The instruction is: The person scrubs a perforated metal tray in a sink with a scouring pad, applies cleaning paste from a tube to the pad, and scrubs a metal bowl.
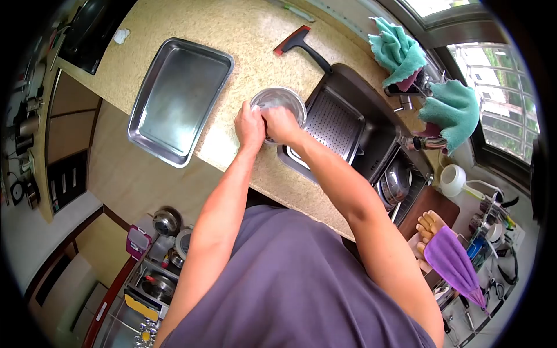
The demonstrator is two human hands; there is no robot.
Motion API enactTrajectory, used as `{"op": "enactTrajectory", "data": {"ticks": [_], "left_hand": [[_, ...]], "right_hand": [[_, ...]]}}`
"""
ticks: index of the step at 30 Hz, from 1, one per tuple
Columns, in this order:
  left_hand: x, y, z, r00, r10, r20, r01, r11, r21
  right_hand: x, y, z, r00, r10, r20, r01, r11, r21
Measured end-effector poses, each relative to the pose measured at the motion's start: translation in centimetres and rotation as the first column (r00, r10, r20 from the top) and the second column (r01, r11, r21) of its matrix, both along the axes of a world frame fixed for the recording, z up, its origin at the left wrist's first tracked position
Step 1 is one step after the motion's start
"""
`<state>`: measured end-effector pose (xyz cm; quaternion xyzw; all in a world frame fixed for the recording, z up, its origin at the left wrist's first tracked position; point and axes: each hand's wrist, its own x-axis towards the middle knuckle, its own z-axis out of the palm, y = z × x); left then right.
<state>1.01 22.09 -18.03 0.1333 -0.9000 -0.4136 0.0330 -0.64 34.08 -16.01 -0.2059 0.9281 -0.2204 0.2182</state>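
Note:
A round metal bowl stands on the speckled counter beside the sink. My left hand is at the bowl's left rim, its fingers curled together around something pale that is too small to name. Over the bowl, my right hand is closed and slightly blurred, close against the left one. What its fingers hold, if anything, is hidden. To the left of both hands lies a rectangular metal tray, partly over the counter's front edge.
A squeegee lies behind the bowl. Right of it, the dark sink holds a perforated tray. Teal cloths hang near the faucet. A purple cloth and utensils are at the lower right.

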Motion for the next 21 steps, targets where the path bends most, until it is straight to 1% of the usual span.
{"op": "enactTrajectory", "data": {"ticks": [1, 2, 3, 4, 5, 6, 7, 8, 9, 10, 12, 13, 14, 16, 17, 18, 19, 20, 21], "left_hand": [[0.4, -0.4, 0.3, 0.999, -0.024, 0.044, 0.023, 1.000, 0.009], [0.5, -0.5, 0.6, 0.999, -0.031, 0.045, 0.031, 1.000, 0.003], [0.1, -0.4, 0.7, 0.999, -0.037, 0.021, 0.037, 0.999, 0.018], [0.5, -0.6, 0.5, 0.999, -0.045, 0.013, 0.045, 0.998, 0.033], [0.5, -0.6, 0.1, 0.999, -0.037, -0.034, 0.037, 0.999, 0.016], [0.0, -0.5, 0.2, 0.999, -0.029, -0.044, 0.030, 0.999, 0.021], [-0.1, -0.3, 0.2, 0.998, -0.021, -0.056, 0.022, 1.000, 0.010], [0.5, -0.1, 0.3, 0.998, -0.020, -0.052, 0.020, 1.000, -0.005], [0.5, -0.4, 0.4, 0.999, -0.055, 0.001, 0.055, 0.998, 0.014], [1.3, -0.3, 0.5, 0.998, -0.068, 0.010, 0.067, 0.998, 0.011], [0.2, -0.4, 0.8, 0.999, -0.044, -0.032, 0.046, 0.997, 0.057], [0.2, -0.3, 0.8, 0.999, -0.040, -0.011, 0.041, 0.999, 0.027], [-0.3, -0.3, 0.7, 0.999, -0.039, -0.018, 0.039, 0.999, 0.031], [0.1, -0.3, 0.3, 0.998, -0.016, -0.060, 0.018, 0.999, 0.030], [0.1, -0.8, 0.3, 0.998, -0.061, -0.008, 0.061, 0.997, 0.041], [0.6, -1.1, 0.4, 0.998, -0.068, -0.003, 0.068, 0.997, 0.037], [-0.1, -1.1, 0.5, 0.997, -0.074, -0.019, 0.074, 0.997, 0.013], [-0.2, -1.1, 0.6, 0.996, -0.083, -0.019, 0.083, 0.996, -0.009], [-0.3, -1.0, 0.5, 0.996, -0.083, 0.021, 0.083, 0.996, -0.018]], "right_hand": [[-0.8, -0.2, -0.3, 0.994, -0.067, -0.092, 0.064, 0.997, -0.038], [-1.5, -0.4, -0.4, 0.972, -0.138, -0.189, 0.125, 0.989, -0.080], [-1.5, 0.0, -0.2, 0.953, -0.210, -0.218, 0.203, 0.978, -0.055], [-1.0, 0.7, -0.4, 0.958, -0.212, -0.192, 0.216, 0.977, -0.001], [0.5, 1.2, -0.4, 0.976, -0.159, -0.151, 0.164, 0.986, 0.019], [0.9, 1.6, -0.4, 0.987, -0.097, -0.125, 0.103, 0.994, 0.041], [0.0, 1.9, -0.7, 0.987, -0.087, -0.135, 0.095, 0.994, 0.050], [-0.4, 1.8, -1.2, 0.988, -0.099, -0.121, 0.104, 0.994, 0.034], [-0.5, 1.2, -1.6, 0.988, -0.123, -0.098, 0.124, 0.992, 0.012], [-1.6, 0.6, -2.1, 0.954, -0.230, -0.193, 0.224, 0.973, -0.052], [-1.1, -0.1, -2.4, 0.927, -0.295, -0.232, 0.265, 0.952, -0.154], [-0.3, 0.2, -2.2, 0.969, -0.204, -0.143, 0.188, 0.975, -0.115], [0.8, 0.1, -2.5, 0.966, -0.197, -0.167, 0.162, 0.966, -0.203], [0.0, -0.6, -1.7, 0.968, -0.243, -0.070, 0.221, 0.948, -0.229], [0.5, -0.8, -1.9, 0.980, -0.196, -0.045, 0.179, 0.953, -0.245], [-0.3, -0.8, -1.7, 0.987, -0.151, -0.047, 0.134, 0.955, -0.264], [-0.6, 0.0, -1.0, 0.998, 0.050, 0.040, -0.049, 0.998, -0.040], [-1.2, 1.1, -0.4, 0.998, 0.045, 0.033, -0.044, 0.998, -0.036], [-1.3, 2.1, 0.7, 0.988, 0.139, 0.062, -0.144, 0.986, 0.083]]}}
